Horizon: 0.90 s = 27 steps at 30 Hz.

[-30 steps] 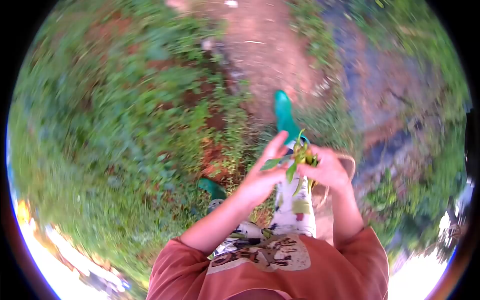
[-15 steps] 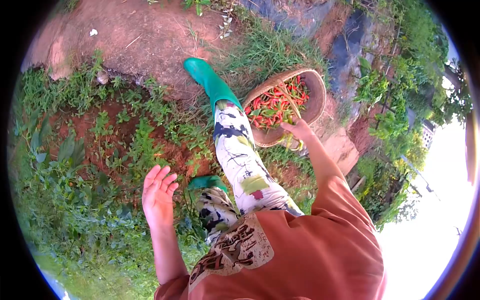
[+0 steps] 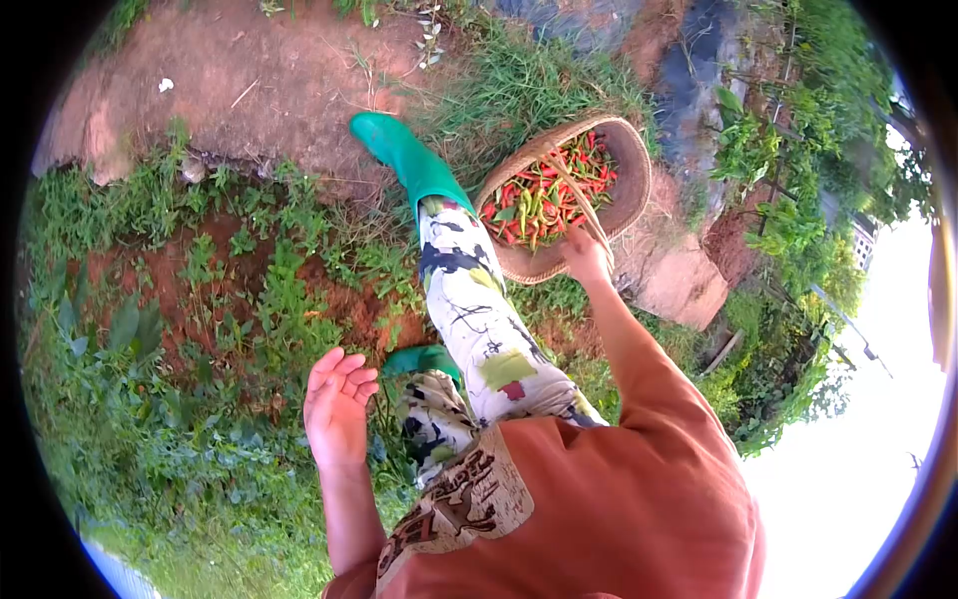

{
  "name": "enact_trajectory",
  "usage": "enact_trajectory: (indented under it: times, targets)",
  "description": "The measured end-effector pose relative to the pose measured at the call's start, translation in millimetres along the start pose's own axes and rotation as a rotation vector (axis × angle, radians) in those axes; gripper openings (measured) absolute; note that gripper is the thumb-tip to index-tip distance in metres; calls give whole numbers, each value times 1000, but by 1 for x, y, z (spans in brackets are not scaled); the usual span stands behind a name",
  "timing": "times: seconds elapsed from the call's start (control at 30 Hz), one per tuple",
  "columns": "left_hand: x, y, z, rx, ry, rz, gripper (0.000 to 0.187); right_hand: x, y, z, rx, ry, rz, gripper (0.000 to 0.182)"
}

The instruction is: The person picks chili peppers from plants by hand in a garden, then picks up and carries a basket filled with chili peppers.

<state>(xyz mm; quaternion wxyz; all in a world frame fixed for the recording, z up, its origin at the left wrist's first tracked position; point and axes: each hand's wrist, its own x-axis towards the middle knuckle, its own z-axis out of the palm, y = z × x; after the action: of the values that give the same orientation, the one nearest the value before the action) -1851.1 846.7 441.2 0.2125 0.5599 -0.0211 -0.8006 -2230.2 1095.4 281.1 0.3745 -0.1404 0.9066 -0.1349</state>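
A woven basket (image 3: 633, 170) with a looped handle (image 3: 589, 208) holds red chilies (image 3: 597, 178) and some green ones (image 3: 536, 213). My right hand (image 3: 589, 258) is at the near side of the basket, by the handle and at the edge of the chilies. Its fingertips are too small and blurred to show whether they grip anything. Off to the left, above green plants, my left hand (image 3: 339, 407) is raised with its palm showing, its fingers loosely bent and apart, and nothing in it.
Two green boots (image 3: 407, 160) and patterned trousers (image 3: 464, 290) are below me. Bare reddish soil (image 3: 230, 85) lies at the upper left, leafy plants (image 3: 180, 399) at the left. Dark sheeting (image 3: 689, 100) and a flat stone (image 3: 684, 285) are near the basket.
My right hand has moved slightly left, closer in beside the handle. Green chilies now show on the middle of the red pile. My left hand has shifted a little right and down.
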Motion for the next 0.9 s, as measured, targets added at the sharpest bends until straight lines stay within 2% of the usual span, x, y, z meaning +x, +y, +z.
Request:
enact_trajectory:
  times: [0.03, 0.07, 0.1, 0.13, 0.17, 0.2, 0.23, 0.27, 0.3, 0.33, 0.37, 0.43, 0.53, 0.6, 0.63, 0.67, 0.7, 0.77, 0.8, 0.83, 0.87, 0.9]
  targets:
    - [0, 2, 0, 2, -6, 6, 38, -4, -2, -14, -119, 120, -57, 37]
    - [0, 5, 1, -10, -5, 11, 36, -18, -42, -30, -144, 233, -72, 33]
    - [1, 10, 1, -16, -4, 20, 34, -16, -38, -41, -404, 398, -288, 32]
    - [3, 14, 3, 23, 19, 5, 34, -16, -45, -46, -450, 446, -291, 38]
    - [7, 19, 1, 61, 19, -19, 34, -7, -27, -44, -516, 417, -280, 49]
    - [14, 26, 2, 94, 13, -43, 33, 7, 0, -42, -487, 266, -193, 53]
    - [21, 33, 0, 124, 12, -63, 33, 23, 36, -37, -282, 38, 46, 32]
    - [30, 43, 2, 168, 45, -89, 31, 32, 48, -35, -48, -31, 100, 28]
    - [38, 52, 5, 204, 85, -119, 30, 32, 14, -42, -291, -53, -1, 31]
    - [45, 62, 9, 198, 85, -81, 30, 32, 21, -43, -254, 26, -3, 31]
    - [49, 72, 14, 211, 150, -111, 28, 37, 9, -51, -337, -39, 108, 31]
    - [57, 92, 35, 205, 221, -149, 26, 63, -20, -71, -271, -165, 299, 30]
    - [56, 119, 75, 133, 203, -168, 23, 111, -30, -118, -149, -149, 294, 29]
    - [49, 140, 101, 125, 236, -166, 23, 113, -79, -158, -3, -91, 406, 29]
    - [39, 153, 111, 155, 253, -193, 24, 109, -97, -181, -319, -83, 304, 35]
    - [30, 161, 111, 163, 243, -185, 24, 107, -70, -193, -559, 7, 253, 39]
    - [23, 170, 110, 148, 254, -138, 24, 104, -54, -203, -505, 46, 294, 36]
    - [3, 186, 105, 208, 306, -187, 24, 88, -95, -217, -293, 109, 248, 31]
    - [-6, 195, 104, 222, 338, -166, 23, 77, -147, -223, -163, 126, 357, 24]
    - [-17, 207, 107, 199, 336, -118, 23, 77, -150, -222, -142, 229, 241, 23]
    - [-27, 219, 111, 242, 389, -126, 22, 84, -162, -224, 6, 160, 357, 24]
    - [-37, 229, 113, 282, 441, -135, 21, 94, -159, -227, 121, 123, 364, 23]
